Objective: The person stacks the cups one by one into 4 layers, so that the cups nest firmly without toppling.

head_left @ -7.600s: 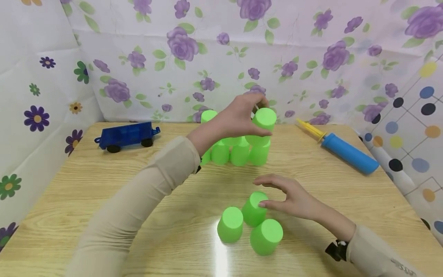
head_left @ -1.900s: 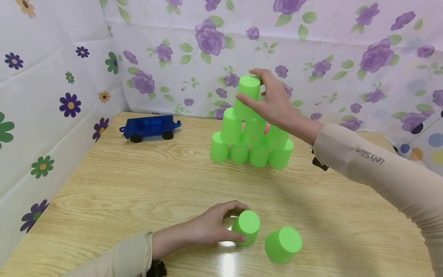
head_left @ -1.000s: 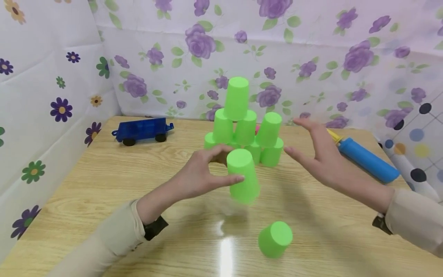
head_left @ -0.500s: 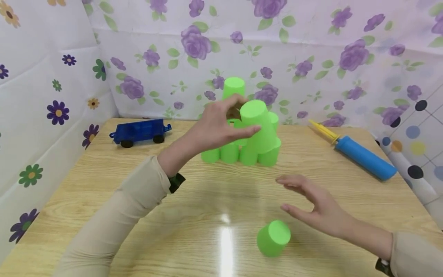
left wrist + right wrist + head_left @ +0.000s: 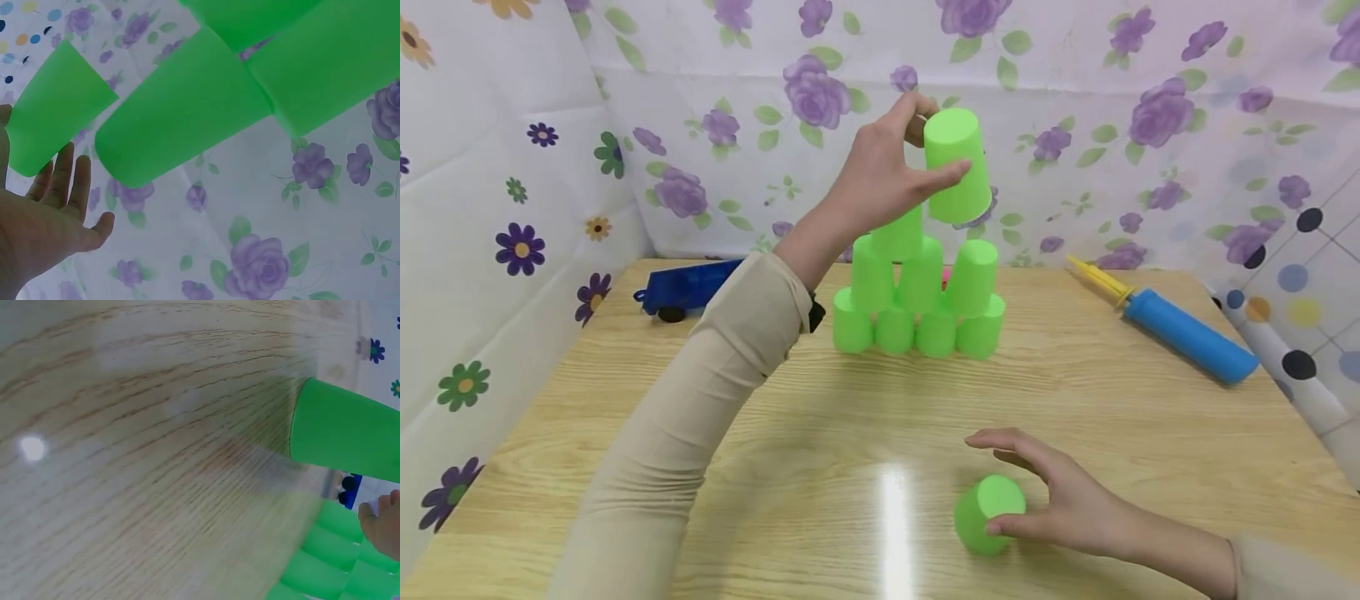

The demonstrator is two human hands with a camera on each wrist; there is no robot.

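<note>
My left hand is raised above the stack and holds a green plastic cup upside down between thumb and fingers. Below it stands a tiered stack of upturned green cups. Its third-level cup is partly hidden by the hand. Close to the stack, the left wrist view shows the held cup, apart from the neighbouring cup. Near the front, my right hand is spread around a lone upturned cup; the thumb overlaps its near side and the fingers stand off its far side.
A blue toy wagon sits at the back left, partly covered by my left sleeve. At the right lies a blue hand pump with a yellow nozzle. Something small and pink shows behind the stack. Patterned cloth walls the table.
Over the last seconds, the third-level cup was set on the stack by my right hand. My left hand lifted another cup from the table to above the stack; my right hand came back to the lone cup.
</note>
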